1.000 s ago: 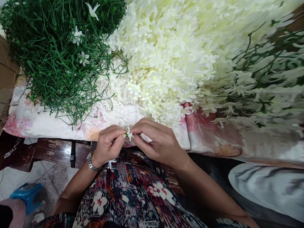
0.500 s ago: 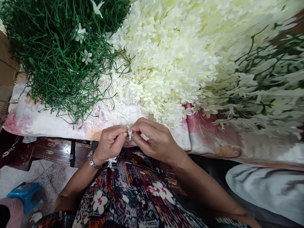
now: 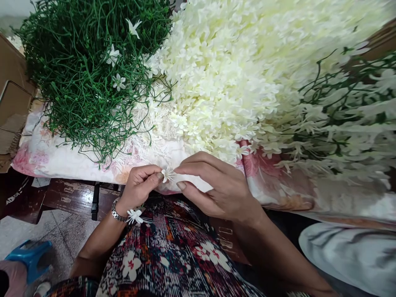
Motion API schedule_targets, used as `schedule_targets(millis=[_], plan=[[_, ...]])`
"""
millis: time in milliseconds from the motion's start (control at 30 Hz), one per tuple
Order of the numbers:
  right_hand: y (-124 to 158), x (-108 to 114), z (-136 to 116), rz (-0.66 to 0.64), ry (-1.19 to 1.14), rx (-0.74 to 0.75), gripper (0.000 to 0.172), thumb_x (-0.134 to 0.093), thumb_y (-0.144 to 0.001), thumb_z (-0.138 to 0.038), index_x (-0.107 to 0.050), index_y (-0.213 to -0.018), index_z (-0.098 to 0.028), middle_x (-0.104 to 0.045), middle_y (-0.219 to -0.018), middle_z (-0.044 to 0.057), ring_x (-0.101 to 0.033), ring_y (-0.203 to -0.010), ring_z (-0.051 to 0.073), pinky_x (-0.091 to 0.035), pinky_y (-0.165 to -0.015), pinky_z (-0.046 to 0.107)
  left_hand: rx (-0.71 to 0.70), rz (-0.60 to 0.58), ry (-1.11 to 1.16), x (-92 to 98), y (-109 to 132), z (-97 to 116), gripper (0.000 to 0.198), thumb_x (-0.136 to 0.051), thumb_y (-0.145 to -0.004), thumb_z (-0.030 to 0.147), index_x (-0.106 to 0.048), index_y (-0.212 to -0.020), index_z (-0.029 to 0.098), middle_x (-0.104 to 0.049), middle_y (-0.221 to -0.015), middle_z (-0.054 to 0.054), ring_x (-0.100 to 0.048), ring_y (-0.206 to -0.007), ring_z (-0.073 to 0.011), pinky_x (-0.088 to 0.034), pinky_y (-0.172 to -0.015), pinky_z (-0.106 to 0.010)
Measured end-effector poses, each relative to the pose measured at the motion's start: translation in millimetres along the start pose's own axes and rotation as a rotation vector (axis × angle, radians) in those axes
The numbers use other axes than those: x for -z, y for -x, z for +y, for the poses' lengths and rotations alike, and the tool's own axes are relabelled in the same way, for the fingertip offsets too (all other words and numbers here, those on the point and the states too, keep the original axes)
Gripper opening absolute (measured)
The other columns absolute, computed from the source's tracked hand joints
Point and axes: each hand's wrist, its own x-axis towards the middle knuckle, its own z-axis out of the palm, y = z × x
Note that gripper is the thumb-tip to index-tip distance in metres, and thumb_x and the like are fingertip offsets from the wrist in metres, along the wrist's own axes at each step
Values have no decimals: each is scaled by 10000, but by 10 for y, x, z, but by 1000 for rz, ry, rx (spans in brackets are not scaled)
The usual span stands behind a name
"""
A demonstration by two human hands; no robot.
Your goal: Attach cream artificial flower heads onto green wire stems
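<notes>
My left hand [image 3: 144, 181] is closed in a pinch on a small white artificial flower [image 3: 168, 175], just behind its petals. Thin white stamens point from it toward the right. My right hand [image 3: 216, 185] is beside the bloom, thumb and forefinger apart; the forefinger's tip is close to the stamens, and I cannot tell whether it touches them. Below my left wrist hangs another white flower [image 3: 135, 216], near the metal watch band; its stem is hidden by the hand. Behind my hands, loose white stamens [image 3: 139, 144] lie on the floral cloth [image 3: 74, 163].
A heap of green plastic stems [image 3: 89, 78] stands at the back left. Cream-white petals [image 3: 222, 86] pile up in the middle. Finished-looking flower sprays [image 3: 340, 128] lie at the right. A cardboard box [image 3: 14, 95] borders the left; a blue stool [image 3: 31, 258] is on the floor.
My right thumb and forefinger have spread and drawn back from the flower, which now shows its stamens. My left hand keeps its pinch. The view has shifted slightly.
</notes>
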Motion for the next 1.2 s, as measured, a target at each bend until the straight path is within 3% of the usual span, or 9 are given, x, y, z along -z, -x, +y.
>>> schedule_targets(millis=[167, 400, 867, 1200], plan=[[-6, 4, -9, -6, -54, -32, 238, -575, -679, -139, -530, -908, -95, -558, -782, 73, -516, -750, 133, -453, -655, 269, -38, 7, -65, 11, 7, -19, 217, -523, -754, 309, -570, -635, 134, -432, -526, 25, -360, -487, -67, -280, -473, -206], [5, -55, 38, -39, 9, -38, 93, -530, -713, -114, -548, -803, -130, -559, -727, 50, -511, -691, 112, -449, -614, 247, -49, -19, -69, 11, 0, -40, 203, -506, -766, 291, -574, -646, 141, -457, -546, 23, -360, -496, -65, -295, -485, -203], [18, -114, 101, -80, 180, 128, 112, -536, -718, -105, -543, -828, -125, -562, -728, 49, -497, -690, 122, -439, -626, 268, -42, -74, -109, 12, -20, -1, 249, -468, -783, 272, -499, -577, 136, -385, -537, 30, -321, -505, -66, -275, -491, -203], [13, -166, 133, -86, 166, 84, 86, -490, -739, -102, -497, -814, -142, -541, -713, 43, -489, -688, 115, -448, -624, 250, -61, -61, -173, -7, -34, -20, 267, -450, -795, 301, -481, -582, 143, -336, -540, 36, -281, -495, -65, -237, -470, -202]])
